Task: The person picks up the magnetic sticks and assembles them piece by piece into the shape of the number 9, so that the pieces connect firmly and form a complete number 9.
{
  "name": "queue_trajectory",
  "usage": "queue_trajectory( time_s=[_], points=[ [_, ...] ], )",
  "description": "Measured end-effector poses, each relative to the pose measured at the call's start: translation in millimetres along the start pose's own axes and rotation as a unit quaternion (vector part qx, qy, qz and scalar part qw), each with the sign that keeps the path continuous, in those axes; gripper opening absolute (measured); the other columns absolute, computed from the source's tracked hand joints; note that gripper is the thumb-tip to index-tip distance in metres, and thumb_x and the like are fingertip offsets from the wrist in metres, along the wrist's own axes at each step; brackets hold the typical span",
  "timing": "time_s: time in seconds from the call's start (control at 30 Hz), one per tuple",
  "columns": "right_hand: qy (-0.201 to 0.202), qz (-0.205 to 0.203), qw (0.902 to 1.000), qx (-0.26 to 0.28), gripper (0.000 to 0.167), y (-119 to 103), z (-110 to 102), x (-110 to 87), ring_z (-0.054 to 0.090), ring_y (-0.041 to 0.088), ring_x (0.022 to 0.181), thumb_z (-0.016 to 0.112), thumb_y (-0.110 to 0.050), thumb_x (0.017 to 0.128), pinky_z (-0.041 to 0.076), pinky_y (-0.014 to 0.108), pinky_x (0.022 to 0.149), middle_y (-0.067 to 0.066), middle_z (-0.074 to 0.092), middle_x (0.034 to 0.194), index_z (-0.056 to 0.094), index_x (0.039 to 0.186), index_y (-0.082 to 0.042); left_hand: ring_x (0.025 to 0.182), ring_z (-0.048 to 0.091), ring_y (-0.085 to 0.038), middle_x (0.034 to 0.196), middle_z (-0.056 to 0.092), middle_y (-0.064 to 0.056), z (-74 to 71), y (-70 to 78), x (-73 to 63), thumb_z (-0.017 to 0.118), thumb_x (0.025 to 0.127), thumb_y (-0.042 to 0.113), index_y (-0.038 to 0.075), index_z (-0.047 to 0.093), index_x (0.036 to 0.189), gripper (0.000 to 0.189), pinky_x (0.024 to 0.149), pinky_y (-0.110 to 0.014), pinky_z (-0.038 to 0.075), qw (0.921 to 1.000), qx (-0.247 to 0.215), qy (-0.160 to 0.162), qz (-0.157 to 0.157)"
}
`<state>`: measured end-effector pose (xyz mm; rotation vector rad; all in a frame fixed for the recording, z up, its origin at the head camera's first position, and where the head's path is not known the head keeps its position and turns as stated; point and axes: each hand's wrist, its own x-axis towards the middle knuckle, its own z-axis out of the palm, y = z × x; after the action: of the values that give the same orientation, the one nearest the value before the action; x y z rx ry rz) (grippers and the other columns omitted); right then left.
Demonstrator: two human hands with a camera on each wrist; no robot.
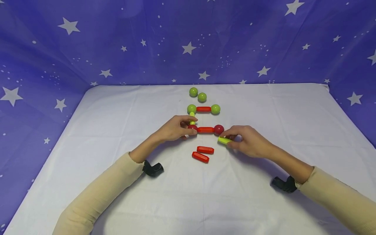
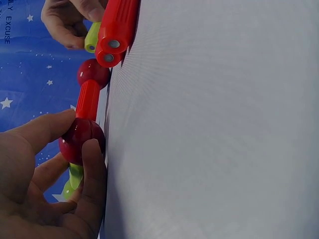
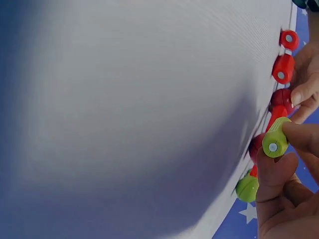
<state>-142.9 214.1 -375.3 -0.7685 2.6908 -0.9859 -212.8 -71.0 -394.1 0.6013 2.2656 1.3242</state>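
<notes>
In the head view, my left hand (image 1: 177,128) grips the left dark red ball (image 2: 79,141) between thumb and fingers. A red rod (image 1: 205,130) joins this ball to a second dark red ball (image 1: 219,129) on the right. From the gripped ball a yellow-green rod (image 1: 192,118) runs back to a green ball (image 1: 192,109), which another red rod (image 1: 204,109) links to a further green ball (image 1: 215,109). My right hand (image 1: 248,141) pinches a loose yellow-green rod (image 3: 275,139) with a round metal tip, just in front of the right dark red ball.
Two loose red rods (image 1: 201,157) lie on the white cloth nearer to me. Two loose green balls (image 1: 202,97) sit at the back of the table (image 1: 132,107). Behind hangs a blue curtain (image 1: 164,39) with stars. A black camera mount (image 1: 153,169) juts from each sleeve.
</notes>
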Motion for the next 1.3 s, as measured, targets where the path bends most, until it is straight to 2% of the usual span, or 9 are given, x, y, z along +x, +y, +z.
queue_trajectory(
  time_s=[0.17, 0.3, 0.5, 0.67, 0.93, 1.17, 1.3],
  points=[
    [0.036, -0.01, 0.9993, 0.0, 0.039, 0, -7, 4.2, 0.061, 0.017, 0.087, 0.068, 0.007, 0.084, 0.053, 0.039, 0.077, -0.002, 0.068, 0.098, 0.071, 0.12, -0.008, 0.085, 0.059, -0.023, 0.105, 0.06, -0.012, -0.2, -0.2, 0.2, 0.075, 0.089, 0.015, 0.005, 0.059, 0.134, 0.049, 0.066, -0.032, 0.06, 1.0, -0.002, 0.001, -0.003],
    [0.056, 0.003, 0.9984, 0.005, 0.039, 0, -11, 10.2, 0.061, 0.02, 0.089, 0.065, 0.007, 0.086, 0.051, 0.039, 0.077, 0.002, 0.068, 0.101, 0.07, 0.122, -0.007, 0.085, 0.059, -0.023, 0.106, 0.06, -0.012, -0.2, -0.5, 0.5, 0.075, 0.089, 0.015, 0.005, 0.059, 0.134, 0.049, 0.066, -0.032, 0.06, 1.0, -0.004, 0.001, -0.003],
    [0.067, 0.03, 0.9972, 0.014, 0.037, 1, -14, 19.3, 0.062, 0.024, 0.091, 0.065, 0.004, 0.087, 0.049, 0.041, 0.079, 0.008, 0.069, 0.107, 0.069, 0.123, -0.004, 0.084, 0.059, -0.022, 0.106, 0.06, -0.012, -0.4, -0.5, 0.0, 0.075, 0.089, 0.014, 0.005, 0.058, 0.134, 0.048, 0.066, -0.032, 0.059, 1.0, -0.005, 0.0, -0.001],
    [0.063, 0.035, 0.9973, 0.016, 0.038, 1, -16, 24.7, 0.061, 0.025, 0.09, 0.063, 0.004, 0.087, 0.047, 0.04, 0.078, 0.011, 0.068, 0.104, 0.067, 0.125, -0.002, 0.083, 0.059, -0.022, 0.106, 0.059, -0.012, -0.5, -0.3, -0.4, 0.075, 0.089, 0.013, 0.004, 0.058, 0.134, 0.049, 0.066, -0.032, 0.059, 1.0, -0.008, -0.002, 0.0],
    [0.058, 0.072, 0.9956, 0.009, 0.04, 3, -21, 35.4, 0.059, 0.027, 0.092, 0.06, 0.0, 0.09, 0.046, 0.037, 0.074, 0.015, 0.066, 0.105, 0.063, 0.129, 0.0, 0.084, 0.059, -0.022, 0.106, 0.059, -0.012, -0.2, 0.1, 0.2, 0.074, 0.09, 0.014, 0.004, 0.058, 0.134, 0.048, 0.067, -0.032, 0.059, 1.0, -0.007, -0.002, 0.001],
    [0.066, 0.101, 0.9909, 0.059, 0.04, 8, -20, 45.6, 0.058, 0.028, 0.087, 0.062, 0.0, 0.091, 0.053, 0.03, 0.051, 0.018, 0.064, 0.103, 0.06, 0.131, -0.001, 0.086, 0.058, -0.022, 0.106, 0.06, -0.012, 0.1, -0.1, 0.2, 0.075, 0.089, 0.013, 0.005, 0.059, 0.133, 0.048, 0.066, -0.033, 0.06, 1.0, -0.006, 0.003, 0.002],
    [0.075, 0.107, 0.9886, 0.075, 0.039, 8, -19, 50.2, 0.059, 0.03, 0.092, 0.063, -0.001, 0.091, 0.054, 0.03, 0.051, 0.018, 0.062, 0.105, 0.06, 0.13, -0.003, 0.086, 0.058, -0.022, 0.106, 0.06, -0.012, -0.2, 0.3, 0.0, 0.076, 0.089, 0.014, 0.005, 0.059, 0.133, 0.049, 0.065, -0.032, 0.06, 1.0, -0.003, 0.003, 0.001]
  ],
)
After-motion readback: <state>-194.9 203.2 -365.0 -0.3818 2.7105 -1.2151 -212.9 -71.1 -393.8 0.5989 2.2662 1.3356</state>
